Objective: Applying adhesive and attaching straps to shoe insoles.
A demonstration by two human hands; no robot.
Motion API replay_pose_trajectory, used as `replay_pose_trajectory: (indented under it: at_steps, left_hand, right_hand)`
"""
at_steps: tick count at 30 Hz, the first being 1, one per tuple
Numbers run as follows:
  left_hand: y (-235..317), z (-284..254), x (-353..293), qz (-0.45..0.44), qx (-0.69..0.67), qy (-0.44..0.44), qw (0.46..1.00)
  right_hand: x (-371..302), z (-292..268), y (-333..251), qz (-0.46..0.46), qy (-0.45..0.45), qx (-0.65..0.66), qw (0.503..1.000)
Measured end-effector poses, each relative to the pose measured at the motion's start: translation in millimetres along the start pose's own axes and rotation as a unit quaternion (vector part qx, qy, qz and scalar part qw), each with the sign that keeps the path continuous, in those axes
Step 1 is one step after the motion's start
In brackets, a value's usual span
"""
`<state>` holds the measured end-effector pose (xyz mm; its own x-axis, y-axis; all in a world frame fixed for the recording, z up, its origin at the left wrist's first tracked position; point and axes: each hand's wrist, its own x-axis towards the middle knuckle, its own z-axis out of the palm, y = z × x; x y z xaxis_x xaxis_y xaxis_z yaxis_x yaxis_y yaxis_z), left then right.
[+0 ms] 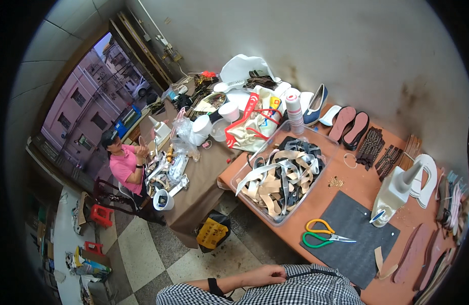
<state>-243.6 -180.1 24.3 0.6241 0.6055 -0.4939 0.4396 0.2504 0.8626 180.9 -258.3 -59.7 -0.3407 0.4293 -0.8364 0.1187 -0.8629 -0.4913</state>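
My left hand (pixel 266 275) rests in front of my body at the lower edge, against black-and-white checked cloth (pixel 316 282). Its fingers are curled in, and whatever they may hold is hidden. A black band (pixel 214 287) circles that wrist. My right hand does not show. Nearest on the orange table lie scissors (pixel 330 236) with one orange and one green handle, blades spread, on a dark grey mat (pixel 346 218). Beyond them a clear plastic bin (pixel 318 188) holds a heap of beige, white and black strips. Toward the right stands a cream-coloured machine (pixel 395 190).
Shoe soles (pixel 342 123), braided brown pieces (pixel 370 147) and pink strips (pixel 411 254) lie along the table. A spool (pixel 294 109) stands behind the bin. At the brown-covered table (pixel 194 216), a person in pink (pixel 125 165) sits with raised hands. A black-and-yellow bag (pixel 213 231) is on the floor.
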Motion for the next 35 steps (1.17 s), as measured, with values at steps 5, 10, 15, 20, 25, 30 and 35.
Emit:
replay_pose_trajectory:
  at_steps: [5, 10, 15, 20, 25, 30, 35]
  left_hand:
    - [-10.2, -8.9, 20.2, 0.058, 0.078, 0.014, 0.995]
    - [-4.3, -10.9, 62.9, 0.060, 0.040, 0.001, 0.997]
    - [-5.1, -19.2, 96.4, -0.016, -0.042, -0.154, 0.987]
    - [-0.8, -22.0, 89.3, -0.070, -0.043, -0.173, 0.981]
    - [32.2, -16.3, 84.3, -0.218, -0.118, -0.174, 0.953]
    - [21.6, -31.2, 67.4, -0.283, -0.151, -0.163, 0.933]
    - [0.3, -49.3, 30.4, -0.314, -0.169, -0.079, 0.931]
  right_hand:
    - [4.0, 11.3, -8.3, -0.017, 0.033, 0.008, 0.999]
    - [-1.2, 31.5, 11.4, -0.046, 0.099, 0.029, 0.994]
    - [-22.8, 72.7, 68.0, -0.097, 0.214, 0.059, 0.970]
    - [-35.8, 125.7, 120.8, -0.125, 0.335, 0.041, 0.933]
    - [-42.9, 175.7, 160.0, -0.145, 0.419, 0.011, 0.896]
    - [-55.4, 174.5, 147.3, -0.168, 0.407, -0.148, 0.886]
    - [-92.2, 122.4, 58.6, -0.089, 0.208, -0.387, 0.894]
